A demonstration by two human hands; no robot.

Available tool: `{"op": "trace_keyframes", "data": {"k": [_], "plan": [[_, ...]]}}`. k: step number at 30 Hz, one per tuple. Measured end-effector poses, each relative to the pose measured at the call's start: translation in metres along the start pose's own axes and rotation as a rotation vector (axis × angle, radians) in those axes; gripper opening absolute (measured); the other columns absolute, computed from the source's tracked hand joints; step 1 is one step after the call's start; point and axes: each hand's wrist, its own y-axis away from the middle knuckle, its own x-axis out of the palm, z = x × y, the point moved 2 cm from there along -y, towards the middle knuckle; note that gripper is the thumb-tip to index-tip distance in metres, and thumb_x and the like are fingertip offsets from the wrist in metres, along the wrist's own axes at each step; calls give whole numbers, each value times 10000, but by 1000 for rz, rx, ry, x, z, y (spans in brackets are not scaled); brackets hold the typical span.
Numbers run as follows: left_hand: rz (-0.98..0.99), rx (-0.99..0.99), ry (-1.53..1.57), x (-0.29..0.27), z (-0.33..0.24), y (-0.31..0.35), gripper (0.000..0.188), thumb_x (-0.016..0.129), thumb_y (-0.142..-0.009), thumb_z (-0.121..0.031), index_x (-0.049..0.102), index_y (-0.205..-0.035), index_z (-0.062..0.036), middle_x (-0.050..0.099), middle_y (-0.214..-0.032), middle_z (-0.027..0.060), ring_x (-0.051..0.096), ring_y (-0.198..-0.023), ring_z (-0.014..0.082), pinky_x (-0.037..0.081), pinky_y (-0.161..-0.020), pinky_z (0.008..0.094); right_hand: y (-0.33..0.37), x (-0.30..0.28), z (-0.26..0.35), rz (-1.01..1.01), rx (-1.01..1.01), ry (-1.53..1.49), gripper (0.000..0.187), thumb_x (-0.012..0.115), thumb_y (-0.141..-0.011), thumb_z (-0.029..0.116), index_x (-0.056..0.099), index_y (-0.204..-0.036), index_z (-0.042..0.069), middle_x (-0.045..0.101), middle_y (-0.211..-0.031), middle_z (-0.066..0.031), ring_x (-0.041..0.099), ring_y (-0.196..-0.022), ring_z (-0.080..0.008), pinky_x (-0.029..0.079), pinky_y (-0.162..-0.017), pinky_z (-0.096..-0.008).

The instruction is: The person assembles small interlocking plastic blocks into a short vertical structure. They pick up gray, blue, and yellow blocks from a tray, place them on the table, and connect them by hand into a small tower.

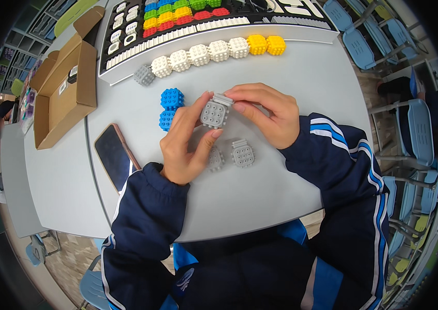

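Observation:
A grey studded cube block [214,114] is held above the table between the thumb and fingers of my left hand [185,135]. Along its upper right edge sits a ridged light-grey strip [223,99], pinched by the thumb and fingertips of my right hand [266,109]. Whether the strip is fully seated on the block, I cannot tell. Below my hands lies a grey studded block with a strip on top [243,154]. Another grey block [215,159] is partly covered by my left hand. Two joined blue blocks [171,99] stand just beyond that hand.
A chain of white blocks [199,55] with yellow ones [266,45] and a grey end block [144,75] lies along a parts tray [301,34]. A phone [114,154] rests left of my left wrist. An opened cardboard box [80,77] stands at far left. Blue chairs [419,129] are on the right.

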Motion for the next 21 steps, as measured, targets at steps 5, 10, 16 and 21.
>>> {"op": "trace_keyframes", "data": {"k": [5, 10, 16, 21], "plan": [[3, 68, -24, -4, -2, 1, 577, 736, -898, 1, 522, -1428, 81, 660, -1214, 173, 663, -1100, 229, 535, -1000, 352, 1, -1, -1, 1, -1, -5, 237, 684, -923, -27, 724, -1154, 7, 729, -1124, -139, 726, -985, -224, 587, -858, -303], [28, 91, -33, -5, -1, 4, 596, 748, -879, 17, 520, -1425, 93, 671, -1199, 187, 668, -1094, 233, 534, -989, 350, 1, 0, 1, 37, 12, -31, 248, 663, -928, -68, 707, -1167, -20, 723, -1145, -159, 710, -1020, -231, 569, -881, -309], [-37, 138, -40, -2, -4, 1, 630, 810, -804, 1, 571, -1380, 92, 699, -1127, 196, 667, -957, 233, 535, -870, 319, 2, 1, -1, 60, 31, -71, 259, 673, -913, -69, 711, -1162, -11, 724, -1148, -144, 721, -1009, -220, 582, -879, -308], [46, 86, -28, -7, -2, 5, 601, 752, -897, -34, 509, -1432, 93, 643, -1312, 229, 663, -1130, 253, 517, -1015, 359, 2, 0, 0, 70, 12, -80, 281, 691, -891, -58, 709, -1167, -4, 722, -1151, -145, 736, -976, -228, 598, -854, -314]]}}
